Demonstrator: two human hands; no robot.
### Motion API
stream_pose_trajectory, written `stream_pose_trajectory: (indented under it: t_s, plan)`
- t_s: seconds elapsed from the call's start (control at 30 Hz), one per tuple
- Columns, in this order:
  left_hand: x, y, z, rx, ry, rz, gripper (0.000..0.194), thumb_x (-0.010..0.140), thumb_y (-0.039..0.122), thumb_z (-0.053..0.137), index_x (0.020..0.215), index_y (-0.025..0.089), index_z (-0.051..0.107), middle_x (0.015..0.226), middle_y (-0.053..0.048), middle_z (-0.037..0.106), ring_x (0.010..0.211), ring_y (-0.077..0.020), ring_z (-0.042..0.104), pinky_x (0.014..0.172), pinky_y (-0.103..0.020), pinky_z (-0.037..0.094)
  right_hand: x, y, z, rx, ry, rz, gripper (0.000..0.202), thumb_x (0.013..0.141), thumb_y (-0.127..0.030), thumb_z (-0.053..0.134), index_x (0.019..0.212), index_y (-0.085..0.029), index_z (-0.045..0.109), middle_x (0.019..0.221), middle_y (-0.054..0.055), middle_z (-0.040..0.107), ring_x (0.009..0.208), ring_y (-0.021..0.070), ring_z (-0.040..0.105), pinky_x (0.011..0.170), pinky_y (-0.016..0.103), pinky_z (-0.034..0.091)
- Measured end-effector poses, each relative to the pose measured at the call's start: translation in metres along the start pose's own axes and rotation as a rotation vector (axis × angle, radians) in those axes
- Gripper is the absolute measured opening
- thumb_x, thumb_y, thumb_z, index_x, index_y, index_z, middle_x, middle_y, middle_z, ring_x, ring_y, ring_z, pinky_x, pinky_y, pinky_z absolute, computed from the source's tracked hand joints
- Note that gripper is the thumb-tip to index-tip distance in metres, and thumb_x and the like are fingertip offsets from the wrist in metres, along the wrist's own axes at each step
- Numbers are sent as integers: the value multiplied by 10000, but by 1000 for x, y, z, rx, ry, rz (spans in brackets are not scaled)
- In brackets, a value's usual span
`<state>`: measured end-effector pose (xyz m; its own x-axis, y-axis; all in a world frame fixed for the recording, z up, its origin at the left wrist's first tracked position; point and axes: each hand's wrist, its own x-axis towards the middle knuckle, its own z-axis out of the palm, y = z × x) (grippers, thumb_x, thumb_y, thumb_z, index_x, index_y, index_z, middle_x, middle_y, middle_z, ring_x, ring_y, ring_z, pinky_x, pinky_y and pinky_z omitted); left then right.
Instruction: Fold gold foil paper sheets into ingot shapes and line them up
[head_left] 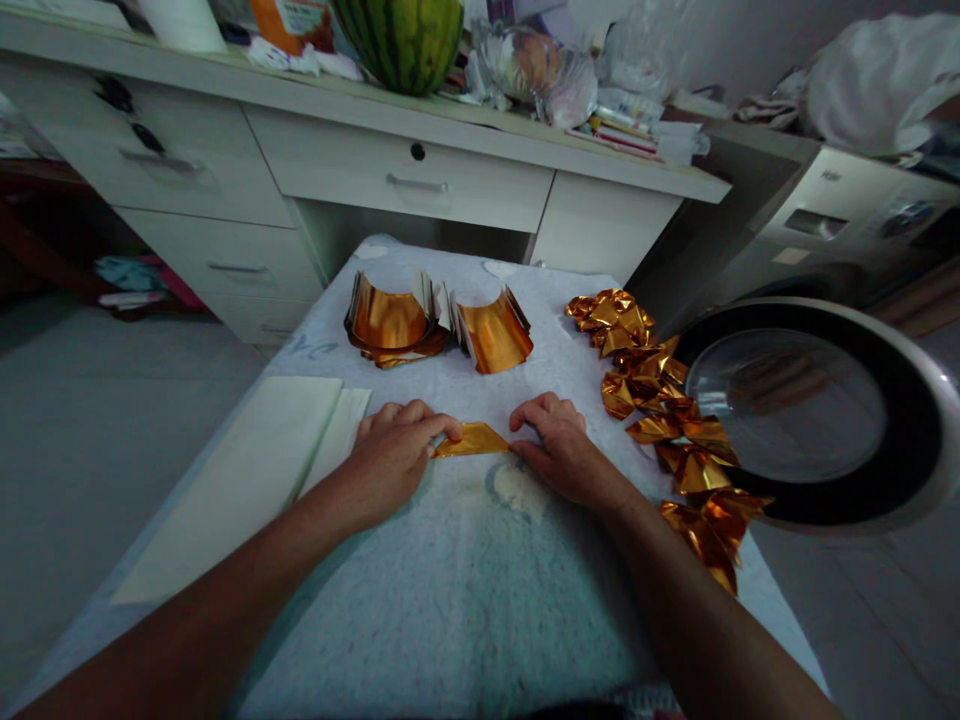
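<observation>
A small piece of folded gold foil paper lies flat on the cloth-covered table between my hands. My left hand pinches its left end between thumb and forefinger. At the paper's right tip is my right hand, its thumb against the tip and its forefinger curled above, a gap between them. Two curved stacks of gold foil sheets stand farther back. A row of folded gold foil pieces runs down the table's right side. Pale paper sheets lie to the left, partly under my left forearm.
Behind the table stands a white drawer desk bearing a watermelon, a glass bowl and clutter. On the right, a washing machine's open round door sits close to the table edge.
</observation>
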<state>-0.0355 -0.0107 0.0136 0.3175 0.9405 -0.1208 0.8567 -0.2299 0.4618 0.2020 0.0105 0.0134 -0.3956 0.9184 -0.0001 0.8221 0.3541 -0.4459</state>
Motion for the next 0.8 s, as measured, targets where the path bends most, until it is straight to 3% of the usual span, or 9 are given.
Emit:
stream_pose_trajectory:
  t_s: [0.17, 0.37, 0.63, 0.8]
  plan:
    - [-1, 5, -3, 16, 17, -4, 430, 823, 93, 404, 1104, 304, 652, 1068, -34, 611, 1011, -271, 476, 875, -428, 346, -3, 4, 1, 62, 70, -63, 156, 835, -194, 617, 987, -209, 583, 1010, 44, 567, 978, 226, 481, 861, 367, 345]
    - [-3, 5, 3, 48, 94, 73, 244, 825, 360, 586, 1047, 282, 649, 1016, -35, 604, 976, -276, 492, 850, -417, 363, -5, -6, 7, 131, 89, -214, 261, 819, -188, 638, 1070, -206, 573, 1018, 41, 603, 962, 217, 498, 853, 352, 340]
    - [-2, 6, 7, -29, 121, 133, 184, 812, 262, 614, 995, 241, 621, 996, -36, 602, 950, -255, 523, 852, -408, 401, -3, -9, 12, 121, 76, -224, 87, 878, -174, 593, 955, -204, 617, 913, 27, 635, 879, 190, 527, 814, 326, 351]
    - [-1, 5, 6, -150, 139, 147, 148, 871, 243, 542, 1001, 214, 607, 983, -47, 594, 942, -228, 559, 841, -369, 441, -3, -9, 11, 209, 118, -254, 77, 871, -156, 580, 933, -194, 603, 871, 23, 622, 843, 172, 548, 813, 316, 388]
